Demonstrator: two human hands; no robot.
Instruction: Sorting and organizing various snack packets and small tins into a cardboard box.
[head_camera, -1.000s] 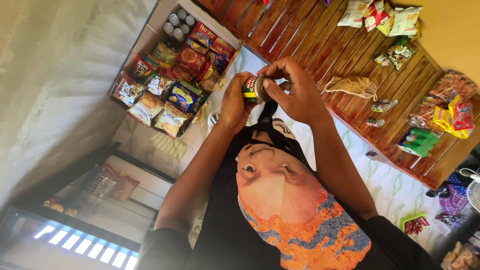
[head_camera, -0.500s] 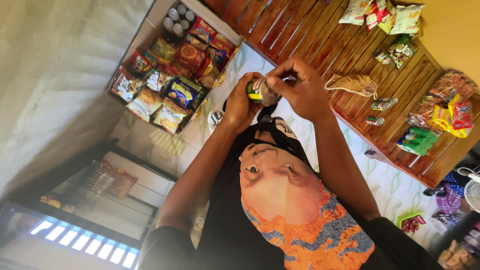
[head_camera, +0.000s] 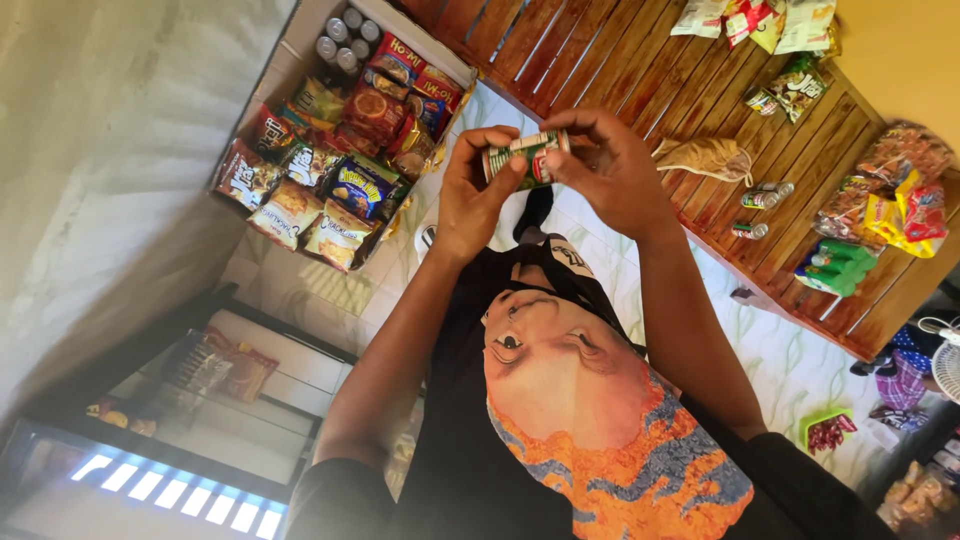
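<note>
Holding a small green can (head_camera: 525, 157) up in front of the chest, the person has both hands on it at once. The left hand (head_camera: 478, 195) wraps the can's left end with thumb and fingers curled round it, and the right hand (head_camera: 610, 170) pinches the other end from above, fingertips right at the rim. So the hands are close together, both clamped on the can, which lies roughly sideways between them, well above the floor.

Judging by its look, it's a little metal tin: stiff, light, and probably a bit slick on the printed wall, so the safest hold is round the body with one hand while the other works the top. It shouldn't crush easily, but whether the lid is open can't be told from here.

Around it: at about 10 o'clock from the can there's a cardboard box of snack packets (head_camera: 335, 160), with a few can tops (head_camera: 345, 35) at its far end. At 2 o'clock a wooden slatted shelf (head_camera: 640, 70) carries more packets, a beige cloth pouch (head_camera: 708, 158) and a green bundle (head_camera: 835, 268). At 7 o'clock sits a glass display cabinet (head_camera: 180, 440). Nothing stands between the hands and the can; the tiled floor (head_camera: 800, 360) lies below.
</note>
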